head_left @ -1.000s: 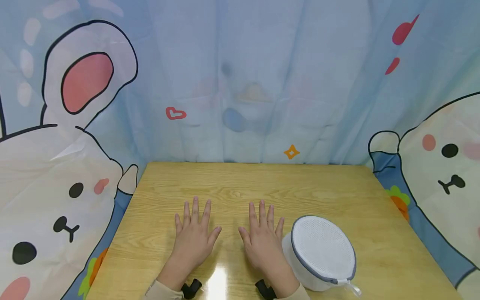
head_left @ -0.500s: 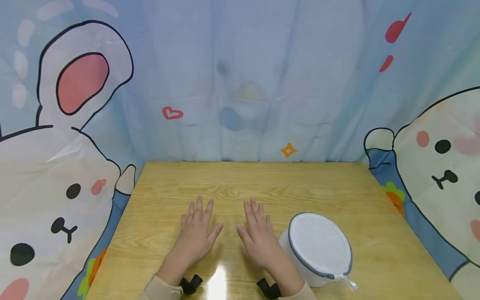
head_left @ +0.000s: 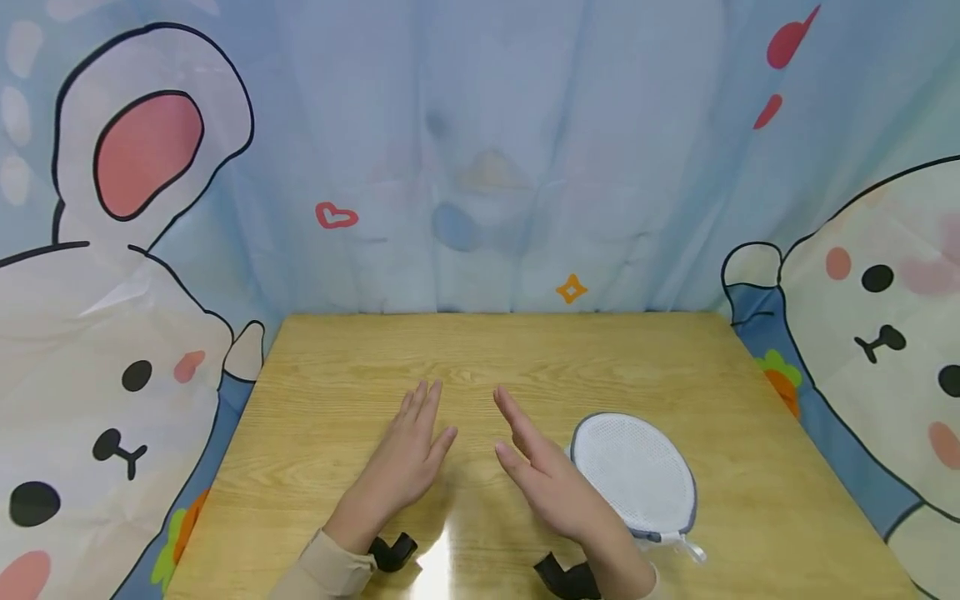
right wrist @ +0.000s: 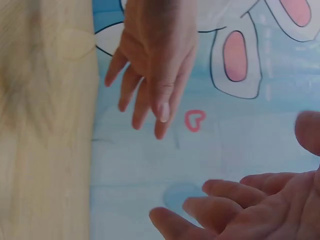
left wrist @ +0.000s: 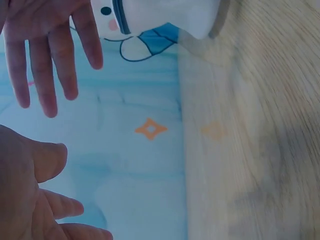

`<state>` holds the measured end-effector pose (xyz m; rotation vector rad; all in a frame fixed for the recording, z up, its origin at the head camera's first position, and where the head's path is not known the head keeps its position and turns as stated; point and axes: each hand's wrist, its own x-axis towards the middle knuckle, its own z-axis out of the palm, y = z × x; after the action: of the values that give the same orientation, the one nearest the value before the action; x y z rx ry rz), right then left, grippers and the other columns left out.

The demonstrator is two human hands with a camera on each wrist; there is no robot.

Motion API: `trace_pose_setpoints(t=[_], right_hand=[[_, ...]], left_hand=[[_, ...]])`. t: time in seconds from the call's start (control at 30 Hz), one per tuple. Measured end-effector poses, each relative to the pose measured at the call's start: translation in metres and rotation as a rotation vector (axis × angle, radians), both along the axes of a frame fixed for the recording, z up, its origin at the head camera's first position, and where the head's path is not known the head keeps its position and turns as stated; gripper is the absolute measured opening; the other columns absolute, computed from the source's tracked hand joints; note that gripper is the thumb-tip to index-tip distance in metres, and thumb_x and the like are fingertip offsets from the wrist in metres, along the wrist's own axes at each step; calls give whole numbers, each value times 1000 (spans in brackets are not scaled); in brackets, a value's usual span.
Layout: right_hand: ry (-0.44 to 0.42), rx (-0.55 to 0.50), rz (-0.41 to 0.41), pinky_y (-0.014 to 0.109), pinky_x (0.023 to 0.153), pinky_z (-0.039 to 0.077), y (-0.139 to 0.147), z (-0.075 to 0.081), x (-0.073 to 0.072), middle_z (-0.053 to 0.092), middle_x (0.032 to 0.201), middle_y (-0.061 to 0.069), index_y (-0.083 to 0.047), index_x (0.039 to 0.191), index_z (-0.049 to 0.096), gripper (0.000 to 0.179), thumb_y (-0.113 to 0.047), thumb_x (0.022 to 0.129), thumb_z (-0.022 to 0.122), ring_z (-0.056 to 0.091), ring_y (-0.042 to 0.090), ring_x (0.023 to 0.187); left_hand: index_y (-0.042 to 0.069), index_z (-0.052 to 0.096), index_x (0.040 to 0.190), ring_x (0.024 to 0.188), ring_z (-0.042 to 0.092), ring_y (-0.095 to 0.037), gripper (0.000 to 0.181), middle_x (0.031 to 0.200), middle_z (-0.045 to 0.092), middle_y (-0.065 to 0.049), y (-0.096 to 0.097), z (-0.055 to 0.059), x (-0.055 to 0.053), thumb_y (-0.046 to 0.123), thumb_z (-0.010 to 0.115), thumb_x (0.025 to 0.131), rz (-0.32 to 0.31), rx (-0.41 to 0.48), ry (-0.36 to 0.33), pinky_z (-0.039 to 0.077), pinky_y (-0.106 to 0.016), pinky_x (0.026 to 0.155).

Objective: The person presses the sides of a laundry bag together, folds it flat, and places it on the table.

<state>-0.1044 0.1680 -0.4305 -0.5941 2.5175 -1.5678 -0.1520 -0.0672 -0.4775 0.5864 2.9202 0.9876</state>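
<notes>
My left hand (head_left: 405, 458) hovers over the table with fingers straight and thumb spread, holding nothing. Across a gap, my right hand (head_left: 551, 487) is held on edge, its palm turned toward the left one, also with nothing in it. Close behind the right hand stands a round white mesh laundry bag (head_left: 637, 471) with grey piping and a zip along its lid; hand and forearm hide part of its side. In the left wrist view the bag (left wrist: 170, 17) shows at the top edge. The right wrist view has the left hand (right wrist: 157, 65) with fingers extended.
The wooden table (head_left: 480, 350) reaches back to a blue curtain (head_left: 495, 100) printed with cartoon rabbits. A white pull tab (head_left: 692, 547) sticks out from the bag's near side. Black wrist mounts (head_left: 393, 552) sit under both wrists.
Both hands have risen from palms down and turned so the palms face inward. The right hand has rotated the most and now overlaps the bag. The view has shifted slightly.
</notes>
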Motion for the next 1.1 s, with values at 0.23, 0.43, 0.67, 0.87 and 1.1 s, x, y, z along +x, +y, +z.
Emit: trace_pose_setpoints(t=[0.23, 0.43, 0.67, 0.87, 1.1], right_hand=[[-14, -123, -103, 41, 118, 50, 25, 18, 13, 47, 170, 8, -26, 172, 27, 74, -26, 109, 67, 42, 32, 158], [70, -85, -280, 14, 102, 54, 54, 31, 18, 61, 157, 13, -18, 167, 40, 67, -18, 107, 70, 61, 13, 142], [82, 27, -443, 6, 93, 51, 90, 36, 11, 69, 146, 15, -16, 163, 47, 59, -21, 109, 67, 61, -16, 118], [70, 238, -520, -1, 88, 44, 117, 37, 6, 71, 143, 16, -13, 161, 51, 58, -35, 109, 66, 69, 12, 122], [-17, 407, -554, 46, 104, 59, 146, 31, 1, 65, 149, 23, -5, 163, 46, 69, -48, 110, 58, 62, 45, 133]], left_hand=[[14, 16, 174, 167, 25, -33, 72, 181, 22, -10, 16, 12, -1, 46, 43, 116, -47, 93, -30, 29, -55, 133], [17, 17, 174, 165, 29, -28, 71, 180, 26, -7, 32, 19, -1, 44, 47, 115, -78, 163, -84, 30, -51, 133], [19, 30, 171, 162, 36, -28, 66, 176, 36, -5, 50, 26, -1, 43, 52, 114, -92, 254, -146, 35, -52, 131], [15, 43, 165, 150, 54, -30, 58, 168, 50, -7, 70, 29, -2, 40, 52, 114, -115, 297, -173, 51, -50, 118], [14, 54, 157, 134, 67, -25, 54, 153, 64, -8, 95, 22, -5, 45, 53, 113, -132, 343, -223, 60, -39, 104]])
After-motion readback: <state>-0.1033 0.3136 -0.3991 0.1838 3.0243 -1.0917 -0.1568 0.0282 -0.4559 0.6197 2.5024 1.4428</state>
